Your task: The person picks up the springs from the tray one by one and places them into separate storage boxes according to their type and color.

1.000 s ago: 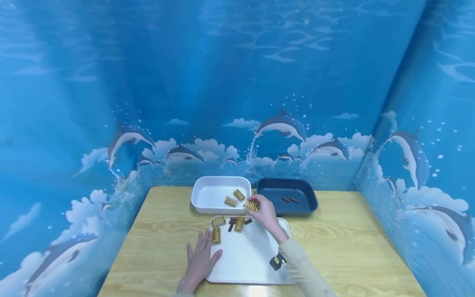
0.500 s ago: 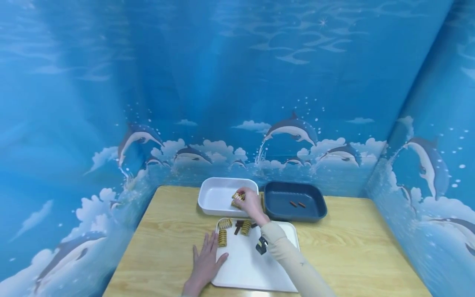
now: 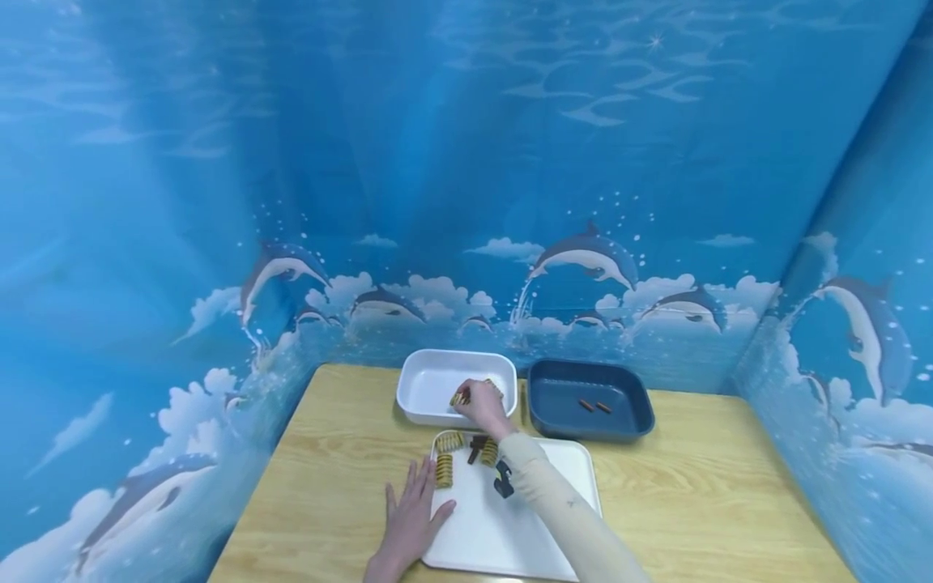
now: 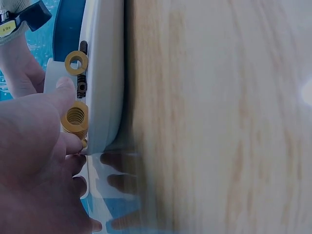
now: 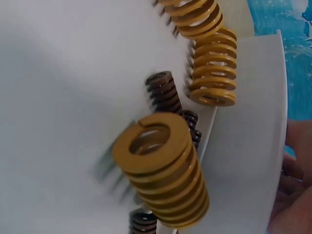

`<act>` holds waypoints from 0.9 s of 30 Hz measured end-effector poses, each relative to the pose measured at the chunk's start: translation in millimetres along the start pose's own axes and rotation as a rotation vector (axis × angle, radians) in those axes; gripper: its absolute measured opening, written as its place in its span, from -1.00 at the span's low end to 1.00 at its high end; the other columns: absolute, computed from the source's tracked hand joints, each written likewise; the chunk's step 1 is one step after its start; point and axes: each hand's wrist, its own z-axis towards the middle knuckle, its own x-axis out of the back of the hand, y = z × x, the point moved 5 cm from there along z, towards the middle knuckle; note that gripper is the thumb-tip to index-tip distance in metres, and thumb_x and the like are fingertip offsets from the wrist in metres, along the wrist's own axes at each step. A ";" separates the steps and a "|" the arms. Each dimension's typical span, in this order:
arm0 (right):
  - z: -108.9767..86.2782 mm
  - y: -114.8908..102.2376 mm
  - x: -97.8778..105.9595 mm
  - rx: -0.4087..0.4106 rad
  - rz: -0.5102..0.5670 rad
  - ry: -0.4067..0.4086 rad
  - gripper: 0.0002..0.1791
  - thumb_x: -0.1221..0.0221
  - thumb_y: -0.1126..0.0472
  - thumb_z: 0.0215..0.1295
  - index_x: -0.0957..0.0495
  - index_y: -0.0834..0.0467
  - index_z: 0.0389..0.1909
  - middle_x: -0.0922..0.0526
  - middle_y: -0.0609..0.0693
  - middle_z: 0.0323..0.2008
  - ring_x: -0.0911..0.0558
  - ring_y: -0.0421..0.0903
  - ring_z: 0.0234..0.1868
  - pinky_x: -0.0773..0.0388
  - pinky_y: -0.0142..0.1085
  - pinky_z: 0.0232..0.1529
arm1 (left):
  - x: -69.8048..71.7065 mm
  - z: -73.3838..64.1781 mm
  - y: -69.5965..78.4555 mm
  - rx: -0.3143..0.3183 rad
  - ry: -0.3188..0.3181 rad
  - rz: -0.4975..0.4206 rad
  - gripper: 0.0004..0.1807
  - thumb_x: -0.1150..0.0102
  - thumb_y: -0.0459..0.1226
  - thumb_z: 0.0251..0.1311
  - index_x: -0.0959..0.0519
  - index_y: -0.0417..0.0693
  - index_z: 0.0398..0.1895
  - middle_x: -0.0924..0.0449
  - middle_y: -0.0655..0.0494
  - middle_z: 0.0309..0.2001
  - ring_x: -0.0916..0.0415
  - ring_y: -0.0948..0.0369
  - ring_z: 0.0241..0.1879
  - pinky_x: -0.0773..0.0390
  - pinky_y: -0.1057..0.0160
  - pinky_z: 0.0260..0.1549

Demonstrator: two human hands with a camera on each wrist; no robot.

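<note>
My right hand (image 3: 484, 405) reaches into the white bin (image 3: 423, 414) and pinches a yellow coil spring (image 3: 459, 399) low inside it. Another yellow spring (image 3: 496, 387) shows behind that hand. In the right wrist view the right hand (image 5: 297, 195) is partly hidden by the bin's wall. My left hand (image 3: 411, 522) lies with fingers extended at the left edge of the white tray (image 3: 510, 518), fingertips beside an upright-lying yellow spring (image 3: 444, 470). More yellow springs (image 3: 449, 441) and small dark brown springs (image 5: 165, 90) lie at the tray's far end.
To the right of the white bin stands a dark blue bin (image 3: 590, 425) holding two small brown springs (image 3: 603, 407). Both bins are behind the tray on a wooden table (image 3: 692, 486). A blue curtain (image 3: 466, 162) with dolphins surrounds the table.
My right hand has carried the yellow spring from the white bin's right front corner leftward and down into the bin. The left hand stays at the tray edge; the head view has shifted slightly.
</note>
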 end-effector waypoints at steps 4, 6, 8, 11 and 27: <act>-1.7 5.0 3.8 0.024 -0.029 0.019 -0.74 -0.55 0.24 -0.03 -0.73 0.13 -0.29 -0.69 -0.06 -0.45 -0.61 -0.12 -0.39 -0.51 -0.24 -0.34 | -3.5 -0.7 1.8 0.003 -0.012 0.014 -0.14 -0.09 0.12 0.40 -0.18 -0.26 0.54 -0.08 -0.16 0.57 0.06 -0.23 0.55 0.26 -0.58 0.33; -2.2 6.9 5.2 0.031 -0.056 0.021 -0.73 -0.57 0.24 -0.07 -0.73 0.12 -0.32 -0.70 -0.07 -0.45 -0.62 -0.12 -0.40 -0.53 -0.25 -0.33 | -4.6 -0.8 2.8 0.001 -0.015 0.017 -0.14 -0.09 0.12 0.40 -0.18 -0.26 0.54 -0.09 -0.16 0.57 0.05 -0.23 0.55 0.27 -0.59 0.32; -2.5 8.1 6.6 0.035 -0.074 0.016 -0.75 -0.57 0.27 -0.08 -0.74 0.11 -0.35 -0.72 -0.06 -0.44 -0.65 -0.11 -0.39 -0.57 -0.24 -0.30 | -5.3 -0.8 3.8 0.000 -0.018 0.018 -0.14 -0.09 0.12 0.40 -0.17 -0.25 0.55 -0.08 -0.17 0.57 0.05 -0.22 0.55 0.27 -0.58 0.33; -3.0 9.5 7.2 0.018 -0.068 -0.015 -0.77 -0.55 0.32 -0.05 -0.74 0.13 -0.34 -0.75 -0.03 -0.40 -0.68 -0.06 -0.34 -0.62 -0.20 -0.25 | -6.1 -1.2 5.3 -0.003 -0.016 0.012 -0.15 -0.09 0.11 0.40 -0.17 -0.26 0.54 -0.08 -0.17 0.57 0.05 -0.23 0.55 0.28 -0.58 0.33; -31.0 24.5 60.3 -0.055 0.199 0.257 -0.89 -0.33 0.26 0.33 -0.75 0.11 -0.16 -0.78 -0.03 -0.26 -0.72 -0.10 -0.27 -0.69 -0.18 -0.23 | -1.2 1.0 -1.6 -0.021 0.014 -0.011 -0.17 -0.10 0.07 0.42 -0.18 -0.29 0.53 -0.11 -0.21 0.55 0.05 -0.25 0.54 0.28 -0.59 0.32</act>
